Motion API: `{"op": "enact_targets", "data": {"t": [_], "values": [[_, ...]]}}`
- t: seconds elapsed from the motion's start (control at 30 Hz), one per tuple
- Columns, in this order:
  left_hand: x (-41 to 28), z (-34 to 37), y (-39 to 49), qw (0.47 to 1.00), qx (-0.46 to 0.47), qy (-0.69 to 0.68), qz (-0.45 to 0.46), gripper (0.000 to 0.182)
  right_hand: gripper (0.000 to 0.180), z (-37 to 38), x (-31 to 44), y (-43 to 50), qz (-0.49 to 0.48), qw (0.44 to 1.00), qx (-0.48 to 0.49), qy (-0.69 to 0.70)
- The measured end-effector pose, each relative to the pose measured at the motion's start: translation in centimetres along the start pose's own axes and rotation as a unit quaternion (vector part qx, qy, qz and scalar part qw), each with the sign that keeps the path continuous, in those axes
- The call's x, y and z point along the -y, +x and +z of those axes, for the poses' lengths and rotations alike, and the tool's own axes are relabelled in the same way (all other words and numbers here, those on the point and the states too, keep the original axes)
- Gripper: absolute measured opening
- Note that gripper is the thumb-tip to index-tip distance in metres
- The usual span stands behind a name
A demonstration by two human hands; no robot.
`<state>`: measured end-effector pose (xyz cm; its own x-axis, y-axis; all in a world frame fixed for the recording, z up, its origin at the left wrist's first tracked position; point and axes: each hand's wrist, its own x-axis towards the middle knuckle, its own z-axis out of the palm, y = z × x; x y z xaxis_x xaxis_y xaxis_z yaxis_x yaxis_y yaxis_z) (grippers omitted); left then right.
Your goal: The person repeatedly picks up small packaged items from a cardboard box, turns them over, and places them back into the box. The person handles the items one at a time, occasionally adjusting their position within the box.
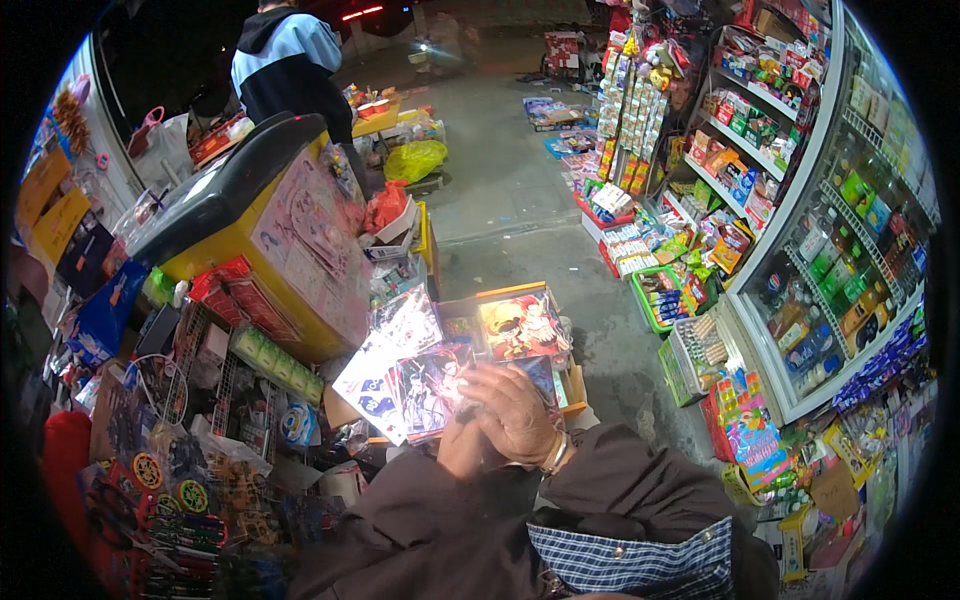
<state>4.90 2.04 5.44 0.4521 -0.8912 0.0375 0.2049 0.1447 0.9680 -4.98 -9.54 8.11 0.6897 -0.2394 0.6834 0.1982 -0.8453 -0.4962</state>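
Observation:
My right hand (514, 409), with a metal bracelet at its wrist, lies across my left hand (463, 444). The two touch in front of my chest, and the left fingers are hidden. Whether anything is between the palms cannot be seen. Just beyond them is an illustrated picture item (431, 390) with cartoon figures, partly covered by the fingers. White sheets with blue prints (371, 382) lie left of it. Farther out, a glossy picture (523, 324) of a red-haired figure rests on a shallow box (461, 306). A dark picture piece (536, 373) shows beside my right hand.
A yellow cabinet (225, 255) with a dark top stands left, beside wire racks of small goods. On the right are a glass-door drinks fridge (832, 247), snack shelves (750, 142) and a green basket (656, 300). A person (289, 67) stands beyond the cabinet.

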Motion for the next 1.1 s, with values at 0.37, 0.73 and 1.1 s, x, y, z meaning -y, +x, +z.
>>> {"op": "enact_targets", "data": {"t": [0.37,0.73,1.1], "values": [[1.8,1.6,-0.8,0.992,-0.024,-0.098,-0.073,0.039,0.04,0.1,-2.5,-1.5,0.098,0.993,-0.019,-0.064],[1.4,0.0,0.5,0.978,-0.098,-0.178,-0.039,0.029,0.043,1.9,1.6,-2.7,0.027,0.998,0.06,-0.012],[1.2,-1.8,0.6,0.98,-0.191,-0.06,-0.01,0.024,0.036,-1.2,-4.9,-3.9,0.223,0.966,-0.122,0.054]]}}
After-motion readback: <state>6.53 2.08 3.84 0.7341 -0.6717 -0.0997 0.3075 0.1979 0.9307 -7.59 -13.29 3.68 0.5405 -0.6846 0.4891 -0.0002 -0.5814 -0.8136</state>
